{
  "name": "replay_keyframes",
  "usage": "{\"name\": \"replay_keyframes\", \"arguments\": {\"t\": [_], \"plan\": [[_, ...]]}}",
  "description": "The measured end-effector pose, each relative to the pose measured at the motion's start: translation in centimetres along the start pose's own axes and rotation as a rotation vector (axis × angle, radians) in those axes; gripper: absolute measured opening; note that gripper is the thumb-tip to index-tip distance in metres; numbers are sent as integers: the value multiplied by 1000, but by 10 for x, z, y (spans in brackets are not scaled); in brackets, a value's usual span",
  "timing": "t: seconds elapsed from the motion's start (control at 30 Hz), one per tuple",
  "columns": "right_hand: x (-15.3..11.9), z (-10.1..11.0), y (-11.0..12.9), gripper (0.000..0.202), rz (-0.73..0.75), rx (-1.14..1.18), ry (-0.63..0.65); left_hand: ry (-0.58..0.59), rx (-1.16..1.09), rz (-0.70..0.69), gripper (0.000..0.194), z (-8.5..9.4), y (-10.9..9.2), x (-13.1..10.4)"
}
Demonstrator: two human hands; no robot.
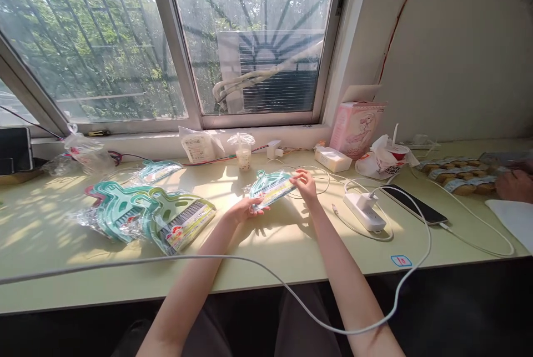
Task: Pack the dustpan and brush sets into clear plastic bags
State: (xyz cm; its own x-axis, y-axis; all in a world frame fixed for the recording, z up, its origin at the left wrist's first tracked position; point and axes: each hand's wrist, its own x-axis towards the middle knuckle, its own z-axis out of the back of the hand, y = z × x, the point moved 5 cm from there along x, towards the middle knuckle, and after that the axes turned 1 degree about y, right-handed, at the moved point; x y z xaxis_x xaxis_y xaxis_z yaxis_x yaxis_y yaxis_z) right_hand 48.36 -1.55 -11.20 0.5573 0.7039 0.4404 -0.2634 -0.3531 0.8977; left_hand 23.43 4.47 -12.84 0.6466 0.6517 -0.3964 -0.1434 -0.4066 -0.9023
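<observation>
Both hands hold a plastic-wrapped dustpan and brush set [272, 189], raised over the middle of the table. Its teal dustpan faces the window, and a printed card runs along the near side by the bristles. My left hand [245, 209] grips the lower left corner, while my right hand [305, 185] pinches the upper right corner. To the left lies an overlapping pile of similar wrapped sets; a green set [183, 221] is nearest and a teal set [119, 210] lies behind it. Another teal set [160, 170] rests farther back.
A white cable crosses in front of my forearms. On the right are a power strip [364, 210], a phone [414, 204], a pink box [358, 126] and packaged round items [453, 174] near another person's hand [516, 184]. A drink cup [244, 154] stands by the window.
</observation>
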Motion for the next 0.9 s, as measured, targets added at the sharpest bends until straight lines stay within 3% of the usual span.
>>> {"name": "replay_keyframes", "arguments": {"t": [0.1,0.27,0.4,0.57,0.67,0.77,0.83,0.9], "plan": [[-1,-2,-8,37,-28,-50,-25,20,-13,-27,43,0,1,3],[-5,-10,-11,34,-75,-27,49,31,10,-69,33,1,-1,4],[-10,-10,-21,55,-290,45,135,42,96,-123,37,6,-3,4],[-15,-16,-23,26,-419,176,355,12,66,-143,46,6,-5,2],[-12,-14,-22,23,-411,238,271,34,-11,-153,68,-2,-9,-1],[-9,-11,-25,26,-404,300,129,37,-36,-319,99,-9,-17,-3],[-8,-12,-26,27,-402,318,64,-23,9,-445,133,-9,-18,-3],[-9,-15,-26,29,-399,322,40,-133,43,-496,150,-5,-15,1]]}}
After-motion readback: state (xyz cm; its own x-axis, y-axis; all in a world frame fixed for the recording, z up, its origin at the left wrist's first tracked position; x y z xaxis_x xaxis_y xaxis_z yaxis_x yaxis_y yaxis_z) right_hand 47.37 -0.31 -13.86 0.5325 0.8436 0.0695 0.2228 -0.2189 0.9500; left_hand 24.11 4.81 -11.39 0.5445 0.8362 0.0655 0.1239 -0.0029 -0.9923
